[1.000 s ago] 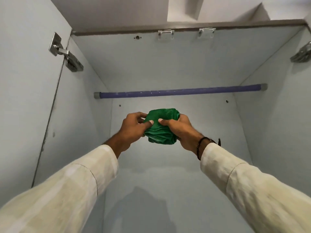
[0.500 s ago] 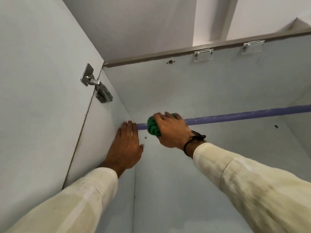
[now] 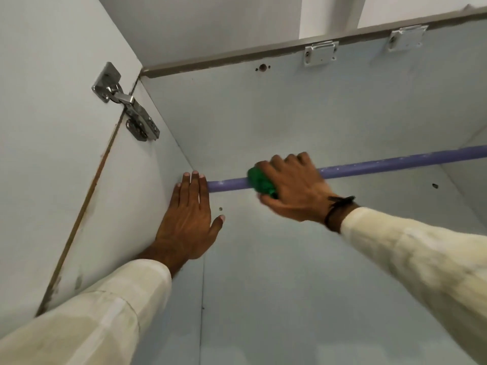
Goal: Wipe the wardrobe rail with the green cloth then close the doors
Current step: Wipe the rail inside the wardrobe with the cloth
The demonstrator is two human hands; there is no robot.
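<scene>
A purple wardrobe rail (image 3: 390, 164) runs across the upper part of the open wardrobe. My right hand (image 3: 292, 188) is wrapped over the rail a short way from its left end, shut on the green cloth (image 3: 259, 181), which is pressed around the rail. Only a small bunch of cloth shows at my fingers. My left hand (image 3: 188, 219) lies flat with fingers spread against the left inner side wall (image 3: 137, 206), its fingertips just beside the rail's left end. The left door (image 3: 47, 127) stands open.
A metal hinge (image 3: 126, 104) joins the left door to the side wall. Two white catch plates (image 3: 320, 52) sit on the top panel near its front edge. The back wall (image 3: 290, 285) is bare, with small drill holes.
Both hands held the folded cloth below the rail a second ago. Since then my right hand took the cloth up onto the rail and slid it slightly right; my left hand rests on the side wall.
</scene>
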